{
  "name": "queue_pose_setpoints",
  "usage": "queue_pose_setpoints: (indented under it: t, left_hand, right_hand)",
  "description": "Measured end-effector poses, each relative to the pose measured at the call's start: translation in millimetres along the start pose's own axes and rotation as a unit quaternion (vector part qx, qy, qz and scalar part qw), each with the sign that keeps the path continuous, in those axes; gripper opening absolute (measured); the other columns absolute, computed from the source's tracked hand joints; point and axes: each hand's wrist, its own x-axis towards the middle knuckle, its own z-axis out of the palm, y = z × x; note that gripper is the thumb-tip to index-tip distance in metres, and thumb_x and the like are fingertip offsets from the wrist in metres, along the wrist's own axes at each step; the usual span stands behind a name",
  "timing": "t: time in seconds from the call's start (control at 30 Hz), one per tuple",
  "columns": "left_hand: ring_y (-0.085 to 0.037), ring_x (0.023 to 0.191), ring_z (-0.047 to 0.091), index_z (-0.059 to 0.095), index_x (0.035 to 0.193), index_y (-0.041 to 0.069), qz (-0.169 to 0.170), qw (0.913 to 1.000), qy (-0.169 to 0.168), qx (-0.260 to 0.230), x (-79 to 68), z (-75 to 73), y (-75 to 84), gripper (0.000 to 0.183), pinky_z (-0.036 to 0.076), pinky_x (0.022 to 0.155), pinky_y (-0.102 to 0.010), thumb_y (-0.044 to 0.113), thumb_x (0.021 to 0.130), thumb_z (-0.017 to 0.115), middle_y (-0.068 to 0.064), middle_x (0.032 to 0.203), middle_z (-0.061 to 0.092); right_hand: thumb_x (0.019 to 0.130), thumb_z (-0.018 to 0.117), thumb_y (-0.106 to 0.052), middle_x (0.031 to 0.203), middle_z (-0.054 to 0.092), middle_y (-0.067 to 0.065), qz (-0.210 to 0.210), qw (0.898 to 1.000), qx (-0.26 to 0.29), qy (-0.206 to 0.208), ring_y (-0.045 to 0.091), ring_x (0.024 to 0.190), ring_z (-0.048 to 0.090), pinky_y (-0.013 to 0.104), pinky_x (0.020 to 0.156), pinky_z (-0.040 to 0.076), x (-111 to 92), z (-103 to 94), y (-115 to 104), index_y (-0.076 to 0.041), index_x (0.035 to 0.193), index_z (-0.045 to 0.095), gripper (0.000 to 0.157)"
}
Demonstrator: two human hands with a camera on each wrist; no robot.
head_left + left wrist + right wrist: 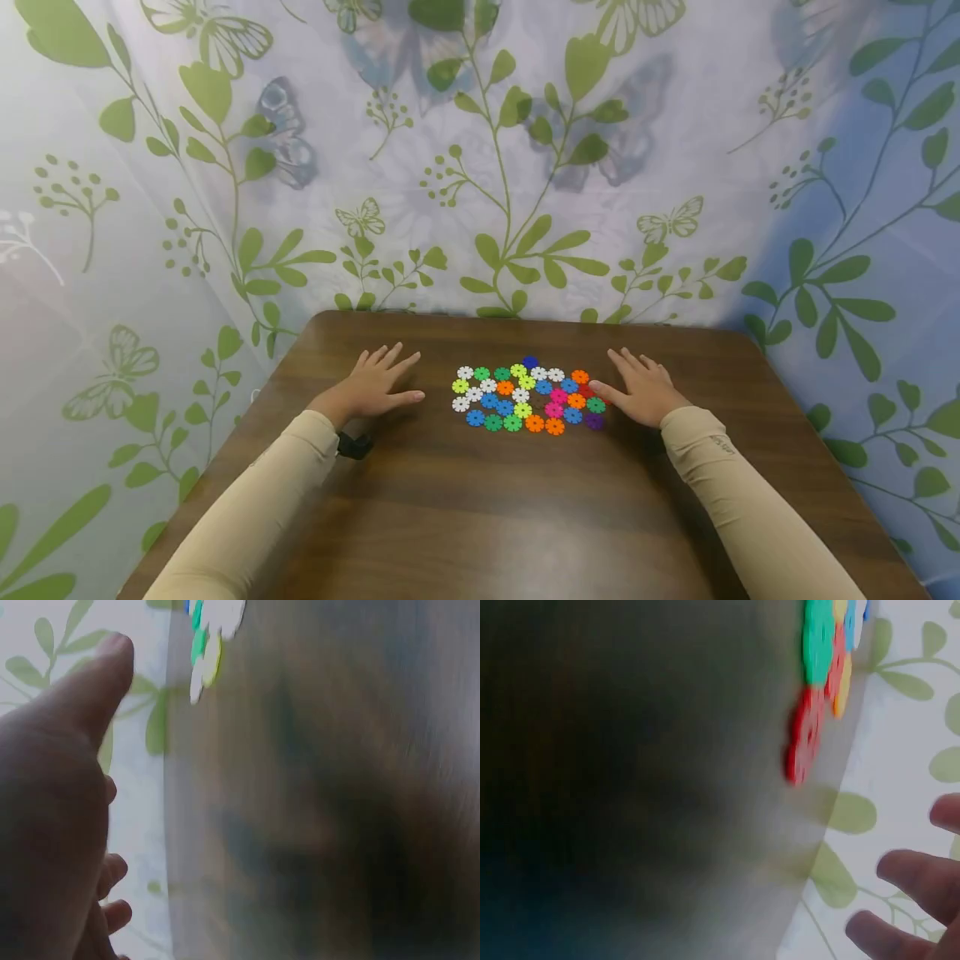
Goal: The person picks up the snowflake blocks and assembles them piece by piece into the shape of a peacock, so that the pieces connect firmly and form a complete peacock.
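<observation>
Many small notched plastic discs (521, 395) lie flat in loose rows on the brown table, in white, green, yellow, blue, orange, pink, red and purple. To their left my left hand (375, 385) is held with fingers spread and nothing in it. My right hand (641, 388) is at the right end of the rows, fingers also spread; its thumb overlaps the red disc in the head view, and touching cannot be told. The left wrist view shows the left thumb (101, 682) apart from the discs. A red disc (805, 736) appears near the right fingers (919, 881).
The wooden table (480, 508) has rounded far corners. Behind it hangs a pale curtain (420, 200) printed with green leaves and butterflies, close to the table's far edge. A dark strap (354, 446) shows under the left wrist.
</observation>
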Motion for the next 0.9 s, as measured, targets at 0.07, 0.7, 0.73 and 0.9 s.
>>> queue_pose_setpoints:
  t: [0.07, 0.7, 0.73, 0.9]
  left_hand:
    - [-0.051, 0.152, 0.018, 0.031, 0.167, 0.015, 0.019, 0.9996, 0.018, -0.014, 2.4, 8.1, 5.2, 0.089, 0.01, 0.119, -0.07, 0.07, 0.101, 0.053, -0.024, 0.17, 0.019]
    - [-0.017, 0.093, 0.071, 0.079, 0.115, 0.004, 0.064, 0.9498, 0.183, -0.246, 16.3, 64.7, 78.3, 0.026, 0.06, 0.082, -0.037, 0.02, 0.095, 0.083, -0.006, 0.108, 0.075]
    - [-0.015, 0.092, 0.071, 0.08, 0.115, 0.004, 0.059, 0.9487, 0.181, -0.252, 16.9, 66.4, 81.1, 0.026, 0.06, 0.082, -0.037, 0.02, 0.094, 0.084, -0.005, 0.107, 0.075]
    - [-0.017, 0.096, 0.066, 0.081, 0.114, 0.008, 0.068, 0.9534, 0.18, -0.232, 21.7, 74.9, 92.2, 0.024, 0.057, 0.085, -0.04, 0.019, 0.093, 0.085, -0.003, 0.107, 0.076]
  right_hand:
    - [0.105, 0.051, -0.064, 0.163, 0.027, 0.036, -0.013, 1.0, 0.014, 0.002, 0.063, 0.144, 0.022, 0.077, 0.114, 0.012, -1.8, 6.1, -3.7, 0.006, 0.162, 0.029, 0.093]
    - [0.096, 0.082, -0.028, 0.088, 0.066, 0.002, 0.013, 0.978, 0.176, 0.108, 0.021, 0.078, 0.059, 0.04, 0.072, 0.054, -20.7, 40.8, -30.2, -0.006, 0.099, 0.074, 0.024]
    - [0.095, 0.083, -0.028, 0.086, 0.065, 0.0, 0.019, 0.978, 0.182, 0.103, 0.02, 0.076, 0.059, 0.038, 0.07, 0.054, -21.4, 41.6, -29.6, -0.007, 0.097, 0.074, 0.022]
    - [0.091, 0.087, -0.02, 0.086, 0.066, 0.0, 0.035, 0.977, 0.191, 0.094, 0.02, 0.076, 0.061, 0.035, 0.071, 0.055, -26.4, 44.3, -28.1, -0.008, 0.093, 0.072, 0.019]
